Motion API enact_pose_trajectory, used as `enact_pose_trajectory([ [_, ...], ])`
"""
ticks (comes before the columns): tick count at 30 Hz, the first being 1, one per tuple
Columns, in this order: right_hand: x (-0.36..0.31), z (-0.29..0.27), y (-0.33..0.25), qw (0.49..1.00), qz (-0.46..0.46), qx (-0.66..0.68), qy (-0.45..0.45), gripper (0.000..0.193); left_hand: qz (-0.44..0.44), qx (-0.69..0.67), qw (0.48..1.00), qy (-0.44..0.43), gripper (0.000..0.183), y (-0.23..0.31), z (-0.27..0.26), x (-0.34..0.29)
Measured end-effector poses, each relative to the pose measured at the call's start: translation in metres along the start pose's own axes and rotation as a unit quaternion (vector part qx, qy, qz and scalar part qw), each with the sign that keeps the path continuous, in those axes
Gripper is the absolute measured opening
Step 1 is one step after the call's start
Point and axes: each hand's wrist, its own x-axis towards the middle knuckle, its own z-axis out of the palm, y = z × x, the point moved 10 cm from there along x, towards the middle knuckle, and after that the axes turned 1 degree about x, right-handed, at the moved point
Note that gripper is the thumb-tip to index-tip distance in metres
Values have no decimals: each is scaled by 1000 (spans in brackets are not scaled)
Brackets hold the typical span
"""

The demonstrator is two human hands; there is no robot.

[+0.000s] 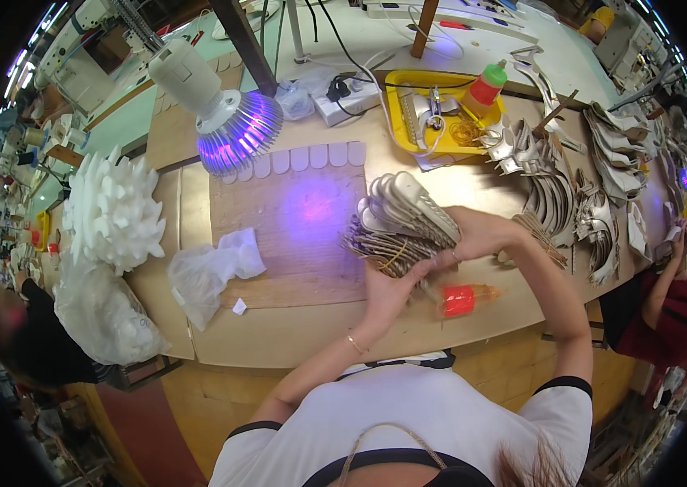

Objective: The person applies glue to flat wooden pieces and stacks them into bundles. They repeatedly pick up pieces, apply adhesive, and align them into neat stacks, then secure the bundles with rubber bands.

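Observation:
Both hands grip one thick bundle of cut shoe pieces (408,203), pale on top with darker brown edges, above the middle of the work table. A yellowish rubber band (395,256) crosses its near part. My left hand (388,288) is closed on the near end of the bundle. At the right side, my right hand (473,235) wraps round it, its thumb beside the left one; some fingers of both hands are hidden. Just nearer than the bundle, a red bottle with an orange tip (459,301) lies on its side.
A lamp (238,130) hangs at the left, casting violet light on a wooden board (287,243). Rounded pale pieces (299,158) line its far edge. Plastic bags (218,272) and white foam (112,207) lie left. A yellow tray (396,134) and stacked shoe pieces (550,199) stand right.

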Motion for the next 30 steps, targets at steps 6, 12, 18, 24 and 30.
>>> enact_pose_trajectory([
  [6, -17, 31, -19, 981, -101, 157, 58, 90, -147, -253, 951, -95, 53, -14, -3, -2],
  [12, -30, 84, 3, 979, -62, 191, 48, 106, -237, -169, 948, -126, 51, -18, -29, -56],
  [18, -42, 110, 23, 965, 24, 259, 45, 93, -252, 39, 953, -162, 46, -10, -52, -75],
  [24, -48, 107, 11, 959, 12, 270, 87, 81, -271, -46, 946, -173, 43, -4, -48, -85],
  [30, -50, 103, 6, 949, -13, 301, 91, 76, -233, -29, 955, -181, 41, 1, -50, -85],
])
